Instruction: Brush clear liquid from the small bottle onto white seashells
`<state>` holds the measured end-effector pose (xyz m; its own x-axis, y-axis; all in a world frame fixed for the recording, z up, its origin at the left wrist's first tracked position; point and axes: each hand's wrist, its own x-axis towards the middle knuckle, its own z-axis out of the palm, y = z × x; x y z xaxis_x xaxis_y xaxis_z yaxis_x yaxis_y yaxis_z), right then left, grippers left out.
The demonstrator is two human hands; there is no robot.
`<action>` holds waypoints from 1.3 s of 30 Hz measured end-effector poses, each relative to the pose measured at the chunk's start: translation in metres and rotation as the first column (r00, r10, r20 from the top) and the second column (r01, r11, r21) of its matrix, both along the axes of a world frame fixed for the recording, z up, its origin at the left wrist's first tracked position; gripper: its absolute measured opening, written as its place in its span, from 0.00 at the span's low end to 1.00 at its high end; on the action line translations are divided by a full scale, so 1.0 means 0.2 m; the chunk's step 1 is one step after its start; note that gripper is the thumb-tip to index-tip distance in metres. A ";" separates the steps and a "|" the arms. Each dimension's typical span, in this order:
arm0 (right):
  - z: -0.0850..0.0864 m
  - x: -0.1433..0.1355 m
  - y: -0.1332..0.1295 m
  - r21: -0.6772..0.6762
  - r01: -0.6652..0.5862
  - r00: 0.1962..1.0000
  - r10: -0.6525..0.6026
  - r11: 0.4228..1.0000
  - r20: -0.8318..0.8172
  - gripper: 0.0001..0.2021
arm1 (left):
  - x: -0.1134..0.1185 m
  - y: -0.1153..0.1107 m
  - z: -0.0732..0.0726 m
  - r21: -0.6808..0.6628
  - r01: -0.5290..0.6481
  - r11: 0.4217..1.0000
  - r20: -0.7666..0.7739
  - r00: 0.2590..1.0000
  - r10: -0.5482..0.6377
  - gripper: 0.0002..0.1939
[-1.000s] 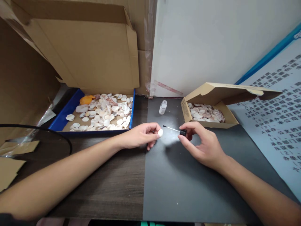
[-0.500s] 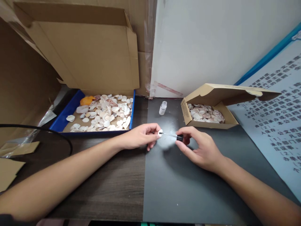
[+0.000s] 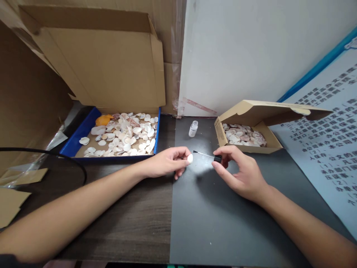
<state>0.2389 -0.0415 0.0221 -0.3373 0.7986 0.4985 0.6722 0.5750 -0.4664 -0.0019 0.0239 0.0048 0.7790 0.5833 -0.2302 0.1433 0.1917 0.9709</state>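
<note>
Between the thumb and fingers of my left hand point(image 3: 170, 162) is a small white seashell point(image 3: 190, 159). My right hand point(image 3: 242, 172) pinches the black cap of a thin applicator brush point(image 3: 217, 159). The brush's dark bristle tip points left, just apart from the shell. Behind the hands, an uncapped small clear bottle point(image 3: 193, 129) with a white label stands upright on the dark grey mat point(image 3: 212, 223).
At the back left, a blue-sided cardboard box point(image 3: 69, 147) holds many seashells, its lid raised. A smaller cardboard box point(image 3: 248, 149) with shells stands at the back right, lid half open. A black cable point(image 3: 55, 152) curves at left; a printed sheet point(image 3: 331, 156) leans right.
My right hand has drawn the brush slightly right, so its tip has come away from the shell. My left hand with the shell has stayed almost still.
</note>
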 end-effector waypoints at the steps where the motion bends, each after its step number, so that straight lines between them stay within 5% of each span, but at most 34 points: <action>1: 0.00 0.00 0.00 0.000 -0.024 1.000 0.024 1.000 -0.001 0.07 | 0.00 0.00 0.00 -0.002 0.001 1.000 0.003 1.000 -0.001 0.15; 39: 0.00 -0.01 -0.01 -0.066 -0.008 1.000 0.008 0.998 -0.001 0.06 | 0.00 0.00 0.00 -0.031 -0.017 0.999 0.045 0.999 0.018 0.12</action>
